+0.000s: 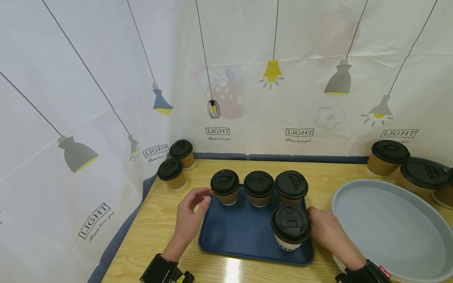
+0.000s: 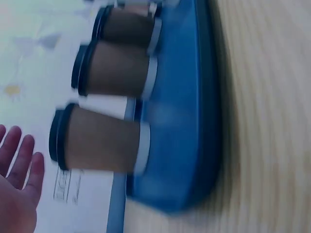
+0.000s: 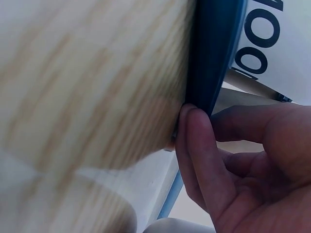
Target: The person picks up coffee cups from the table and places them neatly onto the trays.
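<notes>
A blue rectangular tray point(image 1: 237, 236) lies on the wooden table. Three brown paper coffee cups with black lids, the left one point(image 1: 225, 186), the middle one point(image 1: 259, 188) and the right one point(image 1: 291, 188), stand along its back edge. At its front right is a larger white cup point(image 1: 291, 226), black-lidded too, with dark lettering on its side. My right hand point(image 1: 327, 232) pinches the tray's right rim between thumb and fingers, as the right wrist view shows closely. Beside the left brown cup is my left hand point(image 1: 191, 218); its fingers are loosely extended point(image 2: 19, 165) and hold nothing.
Two lidded cups, the nearer one point(image 1: 171, 175) and the farther one point(image 1: 182, 153), stand at the back left. A grey round tray point(image 1: 389, 224) lies at the right, with lidded cups point(image 1: 387, 157) behind it. A printed cloth point(image 1: 255, 141) hangs behind the table.
</notes>
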Available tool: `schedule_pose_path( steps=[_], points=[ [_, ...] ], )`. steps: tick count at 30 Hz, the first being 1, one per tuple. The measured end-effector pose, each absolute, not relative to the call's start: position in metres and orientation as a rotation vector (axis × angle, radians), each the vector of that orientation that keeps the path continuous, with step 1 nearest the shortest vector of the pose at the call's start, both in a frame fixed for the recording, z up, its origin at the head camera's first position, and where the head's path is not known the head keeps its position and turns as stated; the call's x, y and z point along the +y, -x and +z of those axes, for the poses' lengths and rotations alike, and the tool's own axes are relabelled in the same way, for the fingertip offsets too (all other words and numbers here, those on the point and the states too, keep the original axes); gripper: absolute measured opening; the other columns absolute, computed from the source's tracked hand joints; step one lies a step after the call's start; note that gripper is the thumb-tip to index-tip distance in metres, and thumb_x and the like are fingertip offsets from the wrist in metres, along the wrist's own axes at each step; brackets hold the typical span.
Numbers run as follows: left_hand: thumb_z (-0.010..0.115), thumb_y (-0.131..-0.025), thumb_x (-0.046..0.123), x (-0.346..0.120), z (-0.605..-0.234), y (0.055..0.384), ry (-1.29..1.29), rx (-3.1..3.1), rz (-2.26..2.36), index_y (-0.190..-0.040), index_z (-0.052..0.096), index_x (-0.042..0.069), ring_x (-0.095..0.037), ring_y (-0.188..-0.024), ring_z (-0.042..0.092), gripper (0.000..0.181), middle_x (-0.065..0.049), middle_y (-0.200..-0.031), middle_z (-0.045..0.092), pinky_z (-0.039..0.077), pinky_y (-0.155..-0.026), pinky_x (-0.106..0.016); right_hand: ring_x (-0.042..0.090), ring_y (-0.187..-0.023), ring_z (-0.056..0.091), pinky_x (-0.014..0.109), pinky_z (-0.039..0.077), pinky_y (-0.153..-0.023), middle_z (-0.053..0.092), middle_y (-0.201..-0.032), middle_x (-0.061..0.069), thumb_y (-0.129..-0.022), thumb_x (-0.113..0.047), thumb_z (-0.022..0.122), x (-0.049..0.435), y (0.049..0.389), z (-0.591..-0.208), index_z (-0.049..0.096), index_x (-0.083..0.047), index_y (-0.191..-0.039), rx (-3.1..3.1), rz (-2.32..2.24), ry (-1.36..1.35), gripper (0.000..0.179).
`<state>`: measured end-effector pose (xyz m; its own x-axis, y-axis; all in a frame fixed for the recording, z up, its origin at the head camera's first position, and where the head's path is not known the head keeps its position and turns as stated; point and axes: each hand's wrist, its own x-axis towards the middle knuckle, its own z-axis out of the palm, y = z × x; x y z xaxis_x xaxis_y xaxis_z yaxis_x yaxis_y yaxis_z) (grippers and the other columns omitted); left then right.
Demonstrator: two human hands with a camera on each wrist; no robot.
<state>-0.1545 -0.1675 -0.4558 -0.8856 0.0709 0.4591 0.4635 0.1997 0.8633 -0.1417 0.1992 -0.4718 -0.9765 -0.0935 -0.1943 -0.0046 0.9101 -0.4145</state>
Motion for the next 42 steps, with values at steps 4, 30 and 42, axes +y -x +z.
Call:
schedule_pose_path(
  steps=[4,30,42],
  points=[
    [0.063,-0.1,-0.002,-0.185,-0.459,0.163,0.358,-2.074,-1.685,-0.123,0.066,-0.005,-0.009,-0.104,0.067,0.023,-0.021,-0.113,0.07,0.053,-0.09,-0.018,0.024,-0.071,0.055,0.042,0.047,-0.063,0.065,-0.081,0.009,-0.099,-0.004,0.062,0.198,0.142,-0.471,0.068,0.0,-0.096,2.854,-0.613,0.069,0.008],
    [0.083,-0.09,0.037,-0.246,-0.485,0.201,-0.399,-2.083,-1.554,-0.163,0.02,0.006,-0.036,-0.152,0.021,0.102,-0.02,-0.163,0.02,0.02,-0.124,-0.052,0.023,-0.069,0.055,0.04,0.047,-0.061,0.064,-0.077,0.007,-0.098,0.0,0.061,0.199,0.142,-0.473,0.069,0.0,-0.095,2.862,-0.619,0.083,0.009],
    [0.087,-0.084,0.04,-0.248,-0.498,0.246,-0.414,-2.23,-1.525,-0.167,0.003,0.011,-0.033,-0.157,0.009,0.122,-0.018,-0.17,0.009,0.015,-0.126,-0.053,0.022,-0.071,0.057,0.043,0.049,-0.062,0.066,-0.078,0.007,-0.097,-0.002,0.063,0.201,0.143,-0.474,0.068,-0.001,-0.093,2.872,-0.626,0.11,0.007]
  ],
)
